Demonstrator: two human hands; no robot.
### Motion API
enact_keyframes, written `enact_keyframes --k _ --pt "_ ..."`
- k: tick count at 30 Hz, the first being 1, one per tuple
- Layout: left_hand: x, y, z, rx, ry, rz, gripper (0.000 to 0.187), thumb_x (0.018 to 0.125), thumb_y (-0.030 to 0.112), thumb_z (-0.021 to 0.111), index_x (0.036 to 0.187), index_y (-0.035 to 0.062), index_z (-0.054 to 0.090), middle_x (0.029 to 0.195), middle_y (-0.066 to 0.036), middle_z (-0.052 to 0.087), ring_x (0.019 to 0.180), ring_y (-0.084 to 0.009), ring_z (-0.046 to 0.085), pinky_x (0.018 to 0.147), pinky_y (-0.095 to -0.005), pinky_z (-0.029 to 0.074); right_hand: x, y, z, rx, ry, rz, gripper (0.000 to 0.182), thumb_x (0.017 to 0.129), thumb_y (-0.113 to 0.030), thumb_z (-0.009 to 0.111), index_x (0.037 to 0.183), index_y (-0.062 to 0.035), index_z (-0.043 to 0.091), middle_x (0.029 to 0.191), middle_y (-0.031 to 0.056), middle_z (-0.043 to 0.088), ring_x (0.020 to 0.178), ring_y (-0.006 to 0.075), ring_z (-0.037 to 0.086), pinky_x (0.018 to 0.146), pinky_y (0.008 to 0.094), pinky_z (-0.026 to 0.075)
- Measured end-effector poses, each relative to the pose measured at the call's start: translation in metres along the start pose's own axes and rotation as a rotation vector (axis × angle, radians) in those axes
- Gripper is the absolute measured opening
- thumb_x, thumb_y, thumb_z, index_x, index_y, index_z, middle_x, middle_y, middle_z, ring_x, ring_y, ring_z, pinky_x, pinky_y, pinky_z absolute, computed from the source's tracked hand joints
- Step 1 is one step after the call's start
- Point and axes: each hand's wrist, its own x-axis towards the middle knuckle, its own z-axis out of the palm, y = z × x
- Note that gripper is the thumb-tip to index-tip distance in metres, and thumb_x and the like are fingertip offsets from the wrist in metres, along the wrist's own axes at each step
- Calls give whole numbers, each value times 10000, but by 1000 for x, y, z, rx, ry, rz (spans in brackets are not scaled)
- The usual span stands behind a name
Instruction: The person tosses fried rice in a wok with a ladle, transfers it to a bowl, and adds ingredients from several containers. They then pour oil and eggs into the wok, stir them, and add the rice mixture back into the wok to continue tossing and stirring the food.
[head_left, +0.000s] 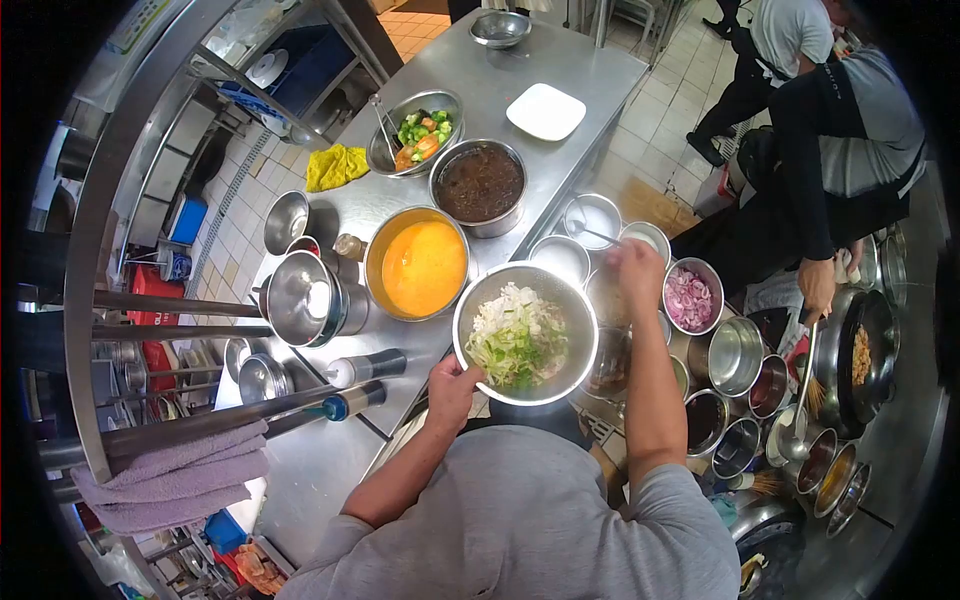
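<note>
My left hand (455, 392) is closed on the near-left rim of a wide metal bowl (590, 372), thumb over the edge. Inside lie chopped white pieces, pale green shreds (495, 355) and finely cut green herbs (525, 372). Slightly blurred, my right hand (637, 268) is closed on the handle of a metal spoon (598, 234), beyond the bowl's right side. The spoon's other end reaches into a small round container of white contents (592, 212). Beside it are another container of white contents (560, 258) and a pot of chopped red onion (690, 297).
On the steel table stand a pot of orange-yellow liquid (415, 265), a pot of dark brown contents (478, 185), a bowl of broccoli and carrots (425, 135) and a white plate (546, 111). At right, a co-worker (870, 130) holds a ladle (797, 440) near a wok (835, 345).
</note>
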Motion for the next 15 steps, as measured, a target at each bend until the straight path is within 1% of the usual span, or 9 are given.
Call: enact_keyframes --k 1,4,8,10,13,15 --pt "2 -2 -1 4 5 -2 315 837 -54 594 1143 -73 667 1052 -119 730 904 -178 715 838 -338 605 -3 1 -4 46 3 27 293 1011 -199 594 1109 55 702 888 135 765 753 168 736 674 295 561" --pt "5 -2 0 -34 7 4 303 839 -52 593 1132 -75 666 1050 -118 729 893 -177 714 827 -334 606 -13 -3 -17 135 23 99 273 1026 -174 569 1111 61 680 888 151 760 730 184 733 599 288 544" --pt "11 -1 0 -63 4 -13 281 840 -49 594 1110 -74 665 1047 -117 726 884 -175 713 818 -316 603 -32 -15 -37 223 33 127 270 1026 -185 581 1135 48 665 907 150 757 744 171 731 560 266 520" --pt "14 -1 1 -61 1 -8 272 840 -41 599 1102 -66 669 1023 -106 725 850 -158 704 761 -287 589 -44 -18 -47 279 25 103 266 1027 -181 584 1136 49 660 906 148 754 751 171 730 553 261 514" --pt "15 6 6 -32 8 -7 264 841 -28 608 1095 -54 675 986 -87 722 794 -130 684 672 -253 552 -71 -35 -62 277 17 48 264 1030 -179 593 1142 52 655 897 140 752 755 174 728 550 255 508" --pt "14 9 9 -5 17 -13 261 841 -22 613 1092 -47 679 966 -76 719 762 -113 667 626 -237 521 -93 -45 -69 291 -12 61 255 1034 -171 597 1138 54 655 898 137 749 746 169 723 556 249 508"
